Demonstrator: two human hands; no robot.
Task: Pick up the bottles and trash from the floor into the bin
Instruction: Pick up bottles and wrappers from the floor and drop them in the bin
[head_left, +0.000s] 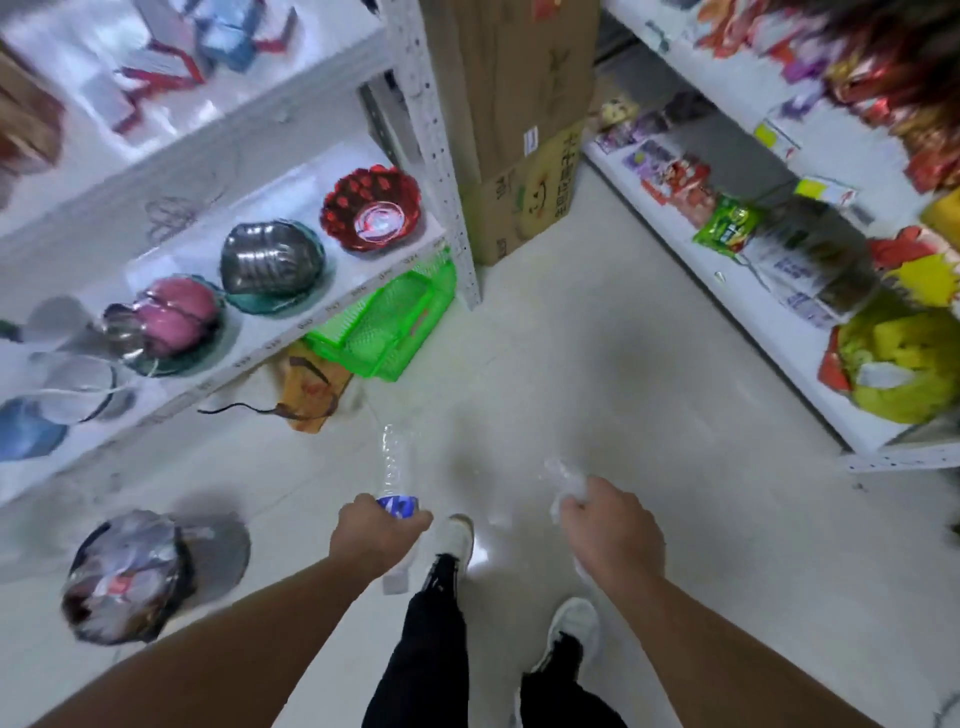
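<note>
My left hand (376, 535) is closed around a clear plastic bottle (393, 462) with a blue label, its body pointing away from me. My right hand (608, 530) grips a second, crumpled clear plastic bottle (563, 480) that sticks out above the fist. A grey bin (218, 551) lined with a bag and filled with crumpled trash stands on the floor at the lower left, to the left of my left hand. An orange-brown wrapper or bag (311, 395) lies on the floor under the left shelf's edge. The whole view is motion-blurred.
A white shelf with bowls (270, 265) runs along the left, with a green plastic basket (384, 327) under its end. A cardboard box (519, 208) stands ahead. A shelf of packaged snacks (779, 249) lines the right. My feet stand on the pale tiled aisle floor (597, 374).
</note>
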